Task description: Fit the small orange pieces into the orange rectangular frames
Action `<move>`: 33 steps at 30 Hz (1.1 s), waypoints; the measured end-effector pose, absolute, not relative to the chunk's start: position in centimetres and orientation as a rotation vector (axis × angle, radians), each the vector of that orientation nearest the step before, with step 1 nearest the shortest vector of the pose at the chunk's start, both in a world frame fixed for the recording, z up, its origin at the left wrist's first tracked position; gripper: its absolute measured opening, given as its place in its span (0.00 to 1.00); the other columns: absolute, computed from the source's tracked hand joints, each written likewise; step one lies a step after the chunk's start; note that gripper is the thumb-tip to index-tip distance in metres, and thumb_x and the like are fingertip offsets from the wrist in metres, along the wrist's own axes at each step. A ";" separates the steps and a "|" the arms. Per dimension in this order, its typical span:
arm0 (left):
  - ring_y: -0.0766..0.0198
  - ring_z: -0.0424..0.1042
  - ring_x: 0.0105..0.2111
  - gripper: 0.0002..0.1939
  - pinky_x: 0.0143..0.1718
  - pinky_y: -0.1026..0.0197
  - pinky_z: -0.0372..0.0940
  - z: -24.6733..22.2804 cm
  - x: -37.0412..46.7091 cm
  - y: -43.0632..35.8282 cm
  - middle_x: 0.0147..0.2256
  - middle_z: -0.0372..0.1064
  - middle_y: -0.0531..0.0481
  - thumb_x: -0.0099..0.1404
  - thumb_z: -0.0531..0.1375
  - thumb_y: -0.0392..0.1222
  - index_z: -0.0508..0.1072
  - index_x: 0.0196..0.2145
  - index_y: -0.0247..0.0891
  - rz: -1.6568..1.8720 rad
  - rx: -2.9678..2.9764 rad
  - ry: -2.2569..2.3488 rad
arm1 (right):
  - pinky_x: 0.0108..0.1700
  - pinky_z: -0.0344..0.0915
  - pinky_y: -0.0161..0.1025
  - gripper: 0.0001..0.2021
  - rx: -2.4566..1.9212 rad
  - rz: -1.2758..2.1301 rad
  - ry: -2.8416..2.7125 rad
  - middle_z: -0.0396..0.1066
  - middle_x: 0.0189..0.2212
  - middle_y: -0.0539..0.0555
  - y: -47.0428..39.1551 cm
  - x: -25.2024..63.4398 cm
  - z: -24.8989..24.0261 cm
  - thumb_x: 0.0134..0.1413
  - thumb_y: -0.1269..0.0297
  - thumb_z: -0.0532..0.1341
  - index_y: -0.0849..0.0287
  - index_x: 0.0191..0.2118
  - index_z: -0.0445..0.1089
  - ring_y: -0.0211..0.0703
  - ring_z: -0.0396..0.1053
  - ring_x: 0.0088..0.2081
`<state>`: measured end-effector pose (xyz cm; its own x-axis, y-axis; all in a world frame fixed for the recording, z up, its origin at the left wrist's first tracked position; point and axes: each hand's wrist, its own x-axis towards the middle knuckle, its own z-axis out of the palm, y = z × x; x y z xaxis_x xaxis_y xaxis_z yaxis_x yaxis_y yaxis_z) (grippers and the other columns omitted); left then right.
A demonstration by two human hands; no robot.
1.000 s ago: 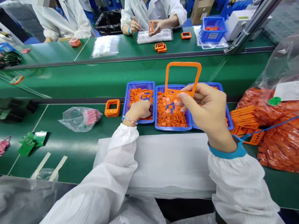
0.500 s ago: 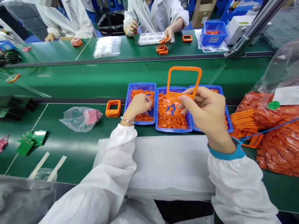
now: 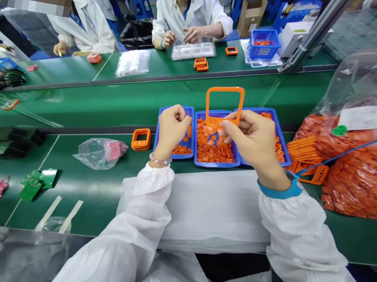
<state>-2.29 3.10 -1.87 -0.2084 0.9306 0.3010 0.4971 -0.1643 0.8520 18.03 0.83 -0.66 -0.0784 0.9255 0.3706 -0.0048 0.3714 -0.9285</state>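
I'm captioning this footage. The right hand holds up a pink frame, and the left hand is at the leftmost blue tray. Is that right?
Not quite. The head view shows that the frame is orange, not pink. The right hand does hold it up, and the left hand is at the leftmost blue tray.

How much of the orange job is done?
Maybe the little stack beside the trays is done; I can't be sure. The right hand holds one frame up. The left hand is curled; anything inside is hidden. Lots looks left: many bits lie loose in the trays.
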 end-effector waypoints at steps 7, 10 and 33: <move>0.64 0.69 0.29 0.03 0.34 0.61 0.59 -3.7 -1.7 3.7 0.27 0.71 0.52 0.60 0.59 0.34 0.69 0.30 0.39 0.863 1.942 1.792 | 0.25 0.71 0.36 0.09 -0.888 0.818 -1.400 0.73 0.24 0.49 1.3 19.6 0.2 0.56 0.56 0.71 0.55 0.34 0.74 0.38 0.73 0.24; 0.58 0.75 0.36 0.09 0.39 0.58 0.62 -4.0 0.9 2.9 0.34 0.78 0.48 0.65 0.57 0.35 0.77 0.38 0.40 0.500 2.202 1.749 | 0.24 0.70 0.34 0.11 -0.896 0.777 -1.403 0.71 0.22 0.47 1.3 19.9 0.6 0.56 0.54 0.71 0.55 0.34 0.73 0.37 0.72 0.23; 0.60 0.81 0.35 0.11 0.40 0.59 0.72 -2.3 2.3 1.8 0.33 0.82 0.46 0.59 0.70 0.48 0.81 0.34 0.37 1.258 1.432 1.148 | 0.24 0.69 0.34 0.10 -0.877 0.818 -1.381 0.72 0.23 0.48 2.1 20.1 0.2 0.57 0.56 0.70 0.56 0.33 0.73 0.37 0.72 0.24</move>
<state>2.26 1.80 -2.35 0.0578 0.9828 0.1756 0.0857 -0.1801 0.9799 20.14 2.05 0.16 0.0332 0.8869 0.4608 0.0220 0.4603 -0.8875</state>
